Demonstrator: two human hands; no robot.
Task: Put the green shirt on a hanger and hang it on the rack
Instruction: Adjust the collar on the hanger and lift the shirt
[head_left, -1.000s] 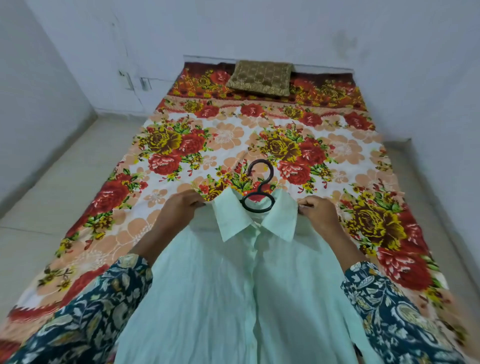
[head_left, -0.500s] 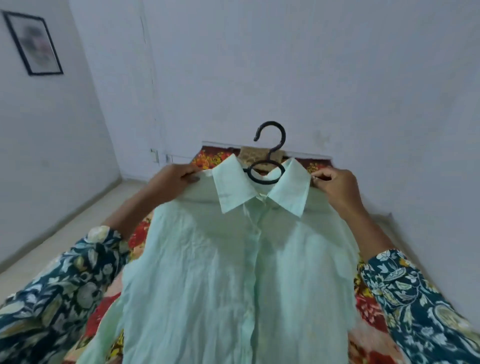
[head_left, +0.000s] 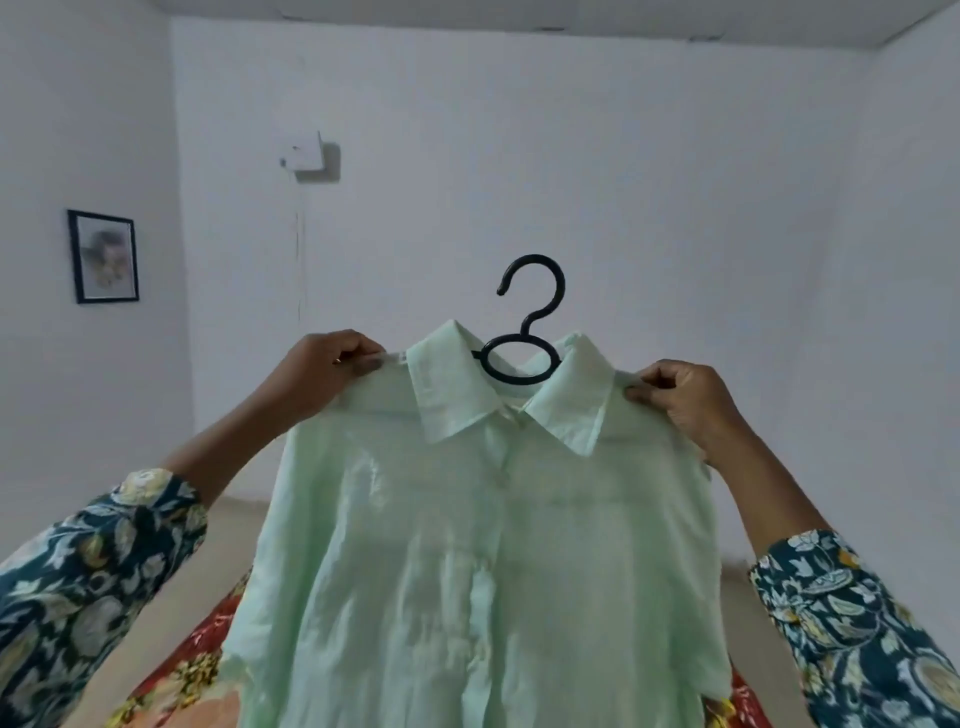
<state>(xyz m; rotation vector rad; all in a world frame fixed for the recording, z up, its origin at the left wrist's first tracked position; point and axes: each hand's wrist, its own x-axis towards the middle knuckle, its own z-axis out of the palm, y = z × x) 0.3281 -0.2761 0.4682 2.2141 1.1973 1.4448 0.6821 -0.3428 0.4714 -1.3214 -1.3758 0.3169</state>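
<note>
The pale green shirt (head_left: 483, 545) hangs in the air in front of me, collar up and front buttoned. A black hanger (head_left: 524, 332) is inside it; only the hook and the ring below it stick out above the collar. My left hand (head_left: 327, 369) grips the shirt's left shoulder, and my right hand (head_left: 680, 400) grips the right shoulder, both at about head height. The hanger's arms are hidden under the fabric. No rack is in view.
White walls stand ahead and to both sides. A framed picture (head_left: 104, 255) hangs on the left wall and a small white box (head_left: 306, 153) on the far wall. The floral bedsheet (head_left: 197, 670) shows at the bottom, under the shirt.
Both hands have lifted the shirt on its hanger up off the bed to head height. My view has tilted up from the bed to the walls.
</note>
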